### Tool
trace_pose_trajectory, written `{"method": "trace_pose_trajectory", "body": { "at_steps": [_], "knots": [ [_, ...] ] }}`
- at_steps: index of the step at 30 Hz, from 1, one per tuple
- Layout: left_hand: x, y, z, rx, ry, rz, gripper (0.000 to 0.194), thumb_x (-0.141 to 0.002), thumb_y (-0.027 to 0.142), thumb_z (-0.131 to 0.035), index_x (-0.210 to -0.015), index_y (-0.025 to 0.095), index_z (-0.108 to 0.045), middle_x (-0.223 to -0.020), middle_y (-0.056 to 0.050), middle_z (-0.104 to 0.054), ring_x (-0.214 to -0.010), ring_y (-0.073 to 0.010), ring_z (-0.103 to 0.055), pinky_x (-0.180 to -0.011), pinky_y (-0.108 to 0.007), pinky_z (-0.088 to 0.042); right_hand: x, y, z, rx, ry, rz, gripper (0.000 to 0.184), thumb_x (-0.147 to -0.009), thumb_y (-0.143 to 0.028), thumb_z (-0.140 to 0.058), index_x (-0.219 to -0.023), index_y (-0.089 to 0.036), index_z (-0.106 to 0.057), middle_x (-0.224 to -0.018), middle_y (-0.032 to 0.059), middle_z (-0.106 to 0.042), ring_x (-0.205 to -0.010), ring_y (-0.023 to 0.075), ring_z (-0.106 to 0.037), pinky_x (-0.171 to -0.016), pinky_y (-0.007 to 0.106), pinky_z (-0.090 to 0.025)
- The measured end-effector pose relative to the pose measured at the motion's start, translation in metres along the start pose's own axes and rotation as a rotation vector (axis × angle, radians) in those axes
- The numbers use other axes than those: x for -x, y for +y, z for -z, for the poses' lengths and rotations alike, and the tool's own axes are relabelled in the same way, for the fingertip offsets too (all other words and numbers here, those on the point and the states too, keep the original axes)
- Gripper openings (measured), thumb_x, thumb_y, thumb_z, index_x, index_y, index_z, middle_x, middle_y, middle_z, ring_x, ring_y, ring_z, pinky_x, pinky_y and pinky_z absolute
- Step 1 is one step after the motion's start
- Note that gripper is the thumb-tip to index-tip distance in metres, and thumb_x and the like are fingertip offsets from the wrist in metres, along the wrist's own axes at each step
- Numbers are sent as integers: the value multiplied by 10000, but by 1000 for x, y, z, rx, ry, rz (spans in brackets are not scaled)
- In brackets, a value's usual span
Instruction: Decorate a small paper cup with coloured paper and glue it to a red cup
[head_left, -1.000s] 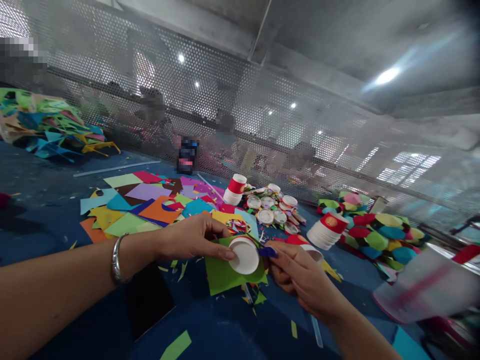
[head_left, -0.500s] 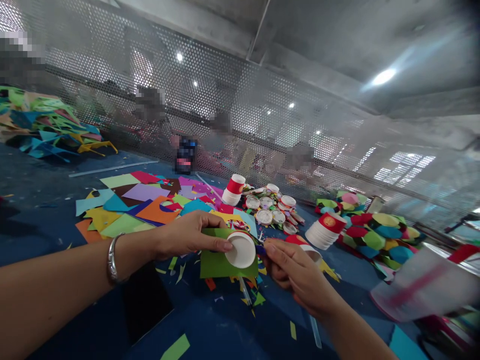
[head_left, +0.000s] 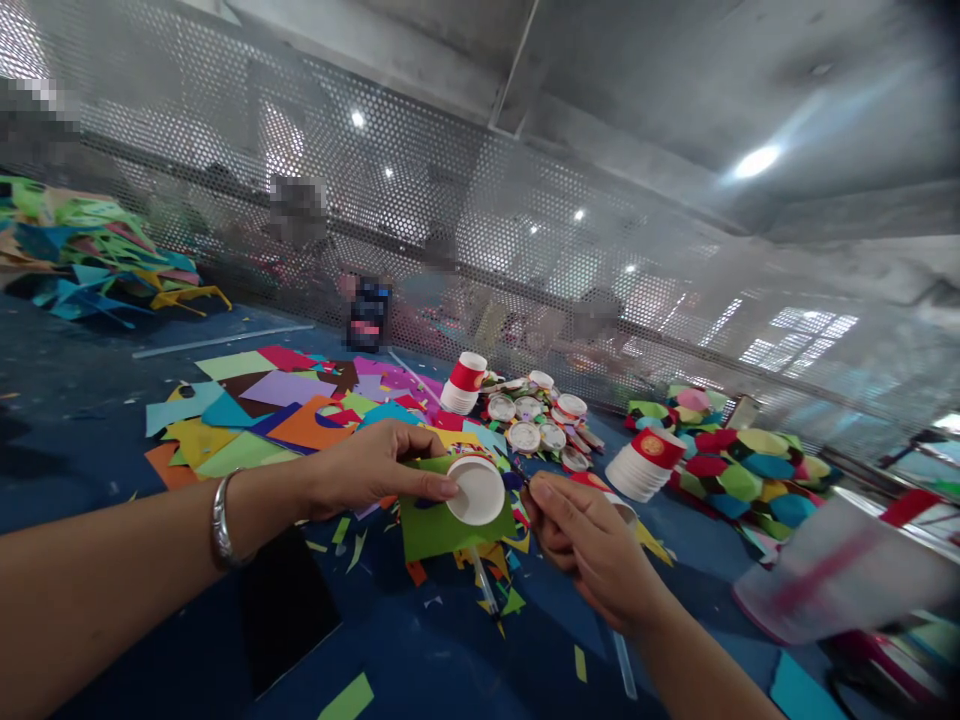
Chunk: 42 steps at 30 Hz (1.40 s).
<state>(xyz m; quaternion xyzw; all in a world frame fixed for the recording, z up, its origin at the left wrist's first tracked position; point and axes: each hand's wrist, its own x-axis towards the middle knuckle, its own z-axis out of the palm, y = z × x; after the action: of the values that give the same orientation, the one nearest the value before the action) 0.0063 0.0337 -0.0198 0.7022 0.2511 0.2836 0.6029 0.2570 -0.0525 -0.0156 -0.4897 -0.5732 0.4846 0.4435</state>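
Left grip [head_left: 377, 470] on green paper [head_left: 433, 537]

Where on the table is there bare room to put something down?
In front, between the black sheet and the clear stick, the blue table is mostly bare. Another patch lies between the left arm and the far-left paper pile. It is crowded around the green sheet in the left hand and beyond, with coloured sheets and paper cups.

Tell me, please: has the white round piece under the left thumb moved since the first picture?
Yes: judged against the far cup stack, the white round piece has moved slightly forward, toward that stack.
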Motion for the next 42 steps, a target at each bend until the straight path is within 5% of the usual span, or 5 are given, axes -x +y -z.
{"method": "trace_pose_trajectory", "body": {
  "at_steps": [9,19,30,36,42],
  "knots": [
    [2,0,0,-155,1,9,301,-745,472,-815,-819,198,-717,-823,12,-606,-764,-125,-511,-656,-252,-358,-7,-2,3,-70,231,17,508,-805,-684,-694,-779,-200,-540,-540,-117,-272,-456,47,-145,-415,200,-84],
    [4,3,2,-188,10,54,381,-737,544,-798,-935,220,-769,-961,-35,-703,-874,-177,-600,-739,-277,-424,-16,10,14,348,267,140,451,-868,-614,-674,-717,-210,-541,-599,-63,-360,-542,107,-283,-465,257,-194],
    [1,0,3,-529,-27,-38,447,-758,645,-731,-922,230,-765,-854,4,-695,-783,-166,-573,-656,-265,-366,-7,5,-21,31,28,-63,395,-882,-558,-703,-868,-193,-552,-618,-102,-352,-486,50,-154,-434,232,-83],
    [-7,-10,-3,-412,2,-119,454,-720,563,-814,-1019,227,-746,-945,-19,-727,-855,-184,-612,-725,-272,-418,-6,5,-23,-22,-27,-83,386,-801,-511,-800,-870,-181,-613,-639,-80,-443,-474,37,-175,-425,241,-67],
    [-7,-12,-8,51,-20,-25,559,-711,407,-860,-1190,229,-632,-1040,-46,-737,-925,-206,-673,-777,-303,-495,-5,4,-20,-34,33,-40,352,-795,-480,-813,-854,-186,-629,-618,-79,-438,-466,36,-174,-431,243,-74]
  ]
}}
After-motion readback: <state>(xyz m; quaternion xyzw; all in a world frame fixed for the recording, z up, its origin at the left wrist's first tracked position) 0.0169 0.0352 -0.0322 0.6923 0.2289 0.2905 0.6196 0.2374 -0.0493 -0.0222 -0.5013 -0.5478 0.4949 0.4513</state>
